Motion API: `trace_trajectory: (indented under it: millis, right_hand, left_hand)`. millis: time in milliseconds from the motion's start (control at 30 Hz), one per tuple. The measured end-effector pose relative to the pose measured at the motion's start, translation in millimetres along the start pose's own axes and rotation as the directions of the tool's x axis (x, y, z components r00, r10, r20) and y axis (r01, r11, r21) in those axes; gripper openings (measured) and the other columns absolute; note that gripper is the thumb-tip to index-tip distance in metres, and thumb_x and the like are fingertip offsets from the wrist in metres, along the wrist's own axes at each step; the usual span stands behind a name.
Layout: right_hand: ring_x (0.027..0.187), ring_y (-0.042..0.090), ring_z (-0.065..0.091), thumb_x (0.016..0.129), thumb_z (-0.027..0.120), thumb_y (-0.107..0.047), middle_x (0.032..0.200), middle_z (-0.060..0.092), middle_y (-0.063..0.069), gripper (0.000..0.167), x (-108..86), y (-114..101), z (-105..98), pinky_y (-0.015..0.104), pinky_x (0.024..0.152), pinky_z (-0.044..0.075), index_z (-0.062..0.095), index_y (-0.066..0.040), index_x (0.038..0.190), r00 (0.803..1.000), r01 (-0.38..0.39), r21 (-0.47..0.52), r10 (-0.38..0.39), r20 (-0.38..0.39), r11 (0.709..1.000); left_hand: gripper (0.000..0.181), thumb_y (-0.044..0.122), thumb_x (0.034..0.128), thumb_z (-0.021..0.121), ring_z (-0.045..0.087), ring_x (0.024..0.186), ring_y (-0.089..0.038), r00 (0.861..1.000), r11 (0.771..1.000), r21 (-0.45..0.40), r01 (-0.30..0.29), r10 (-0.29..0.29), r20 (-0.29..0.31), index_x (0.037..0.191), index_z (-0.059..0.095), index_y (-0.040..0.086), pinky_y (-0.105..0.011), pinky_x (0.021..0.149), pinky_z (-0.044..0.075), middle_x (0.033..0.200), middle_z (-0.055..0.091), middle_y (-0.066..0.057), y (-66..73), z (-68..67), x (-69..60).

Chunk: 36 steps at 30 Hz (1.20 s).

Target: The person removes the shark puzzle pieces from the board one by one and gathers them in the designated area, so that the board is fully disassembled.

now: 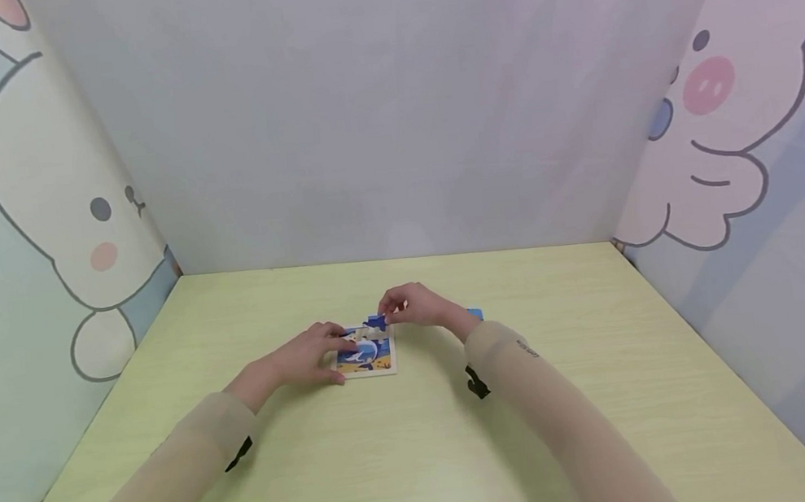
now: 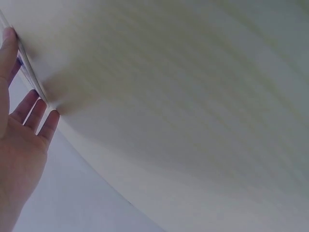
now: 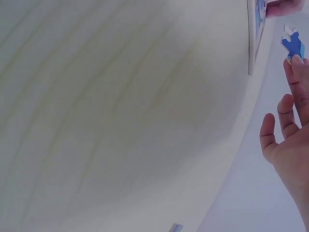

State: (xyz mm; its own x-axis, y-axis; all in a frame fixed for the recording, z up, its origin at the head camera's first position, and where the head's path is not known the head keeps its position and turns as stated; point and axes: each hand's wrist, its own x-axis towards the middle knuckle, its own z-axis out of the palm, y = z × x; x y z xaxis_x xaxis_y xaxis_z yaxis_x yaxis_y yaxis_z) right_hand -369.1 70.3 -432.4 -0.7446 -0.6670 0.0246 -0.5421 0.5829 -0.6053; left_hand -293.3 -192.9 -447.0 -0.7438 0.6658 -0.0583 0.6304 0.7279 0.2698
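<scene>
Between thumb and forefinger, the right hand pinches a blue puzzle piece at a framed puzzle's far right corner. The left hand, fingers spread, rests on the puzzle's left side. A blue object shows behind the right wrist.

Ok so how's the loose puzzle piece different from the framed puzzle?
The puzzle piece is much smaller than the framed puzzle. The piece is pinched by the right hand; the framed puzzle lies on the table, touched by the left hand. The piece has an irregular outline, whereas the framed puzzle has straight sides. Both show blue.
</scene>
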Motion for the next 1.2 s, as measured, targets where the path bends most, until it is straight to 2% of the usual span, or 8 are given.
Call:
trace_trajectory:
  millis: [300,633,967,1200]
  right_hand:
    - [0.081,0.011,0.055,0.088,0.067,-0.018,0.089,0.066,-0.007,0.009,-17.5,9,-24,0.025,0.071,0.045,0.068,-0.019,0.097,1.000,0.000,-0.031,0.000,0.025,1.000]
    - [0.081,0.012,0.055,0.088,0.067,-0.018,0.089,0.065,-0.006,0.007,-42.0,35,-45,0.028,0.074,0.046,0.069,-0.019,0.095,0.999,-0.048,-0.044,0.049,0.020,0.998]
    - [0.082,0.014,0.055,0.090,0.065,-0.017,0.090,0.065,-0.003,0.008,-61.2,59,-57,0.030,0.073,0.045,0.068,-0.017,0.097,0.994,-0.112,-0.044,0.112,0.004,0.993]
    - [0.079,0.015,0.055,0.091,0.063,-0.015,0.090,0.065,0.000,0.008,-66.7,72,-57,0.029,0.069,0.045,0.067,-0.015,0.099,0.986,-0.167,-0.023,0.167,0.012,0.986]
  left_hand:
    - [0.062,0.049,0.0810,0.069,0.039,0.127,-0.033,1.000,1.000,0.001,-0.018,0.018,-0.011,0.135,0.053,0.022,-0.052,0.105,0.034,0.140,0.042,-0.014,-0.4,1.8,-0.1]
    - [0.061,0.048,0.0803,0.070,0.038,0.128,-0.032,1.000,1.000,-0.002,-0.012,0.012,-0.021,0.134,0.054,0.023,-0.051,0.106,0.033,0.141,0.042,-0.013,-0.7,2.2,-1.2]
    - [0.062,0.050,0.0800,0.069,0.041,0.125,-0.034,0.999,0.999,0.021,-0.026,0.027,-0.041,0.133,0.055,0.022,-0.052,0.103,0.035,0.139,0.044,-0.015,-2.2,4.3,-0.8]
    - [0.061,0.047,0.0811,0.069,0.038,0.128,-0.033,1.000,1.000,-0.003,-0.005,0.005,-0.028,0.134,0.053,0.023,-0.052,0.106,0.033,0.141,0.042,-0.014,-0.2,3.4,0.6]
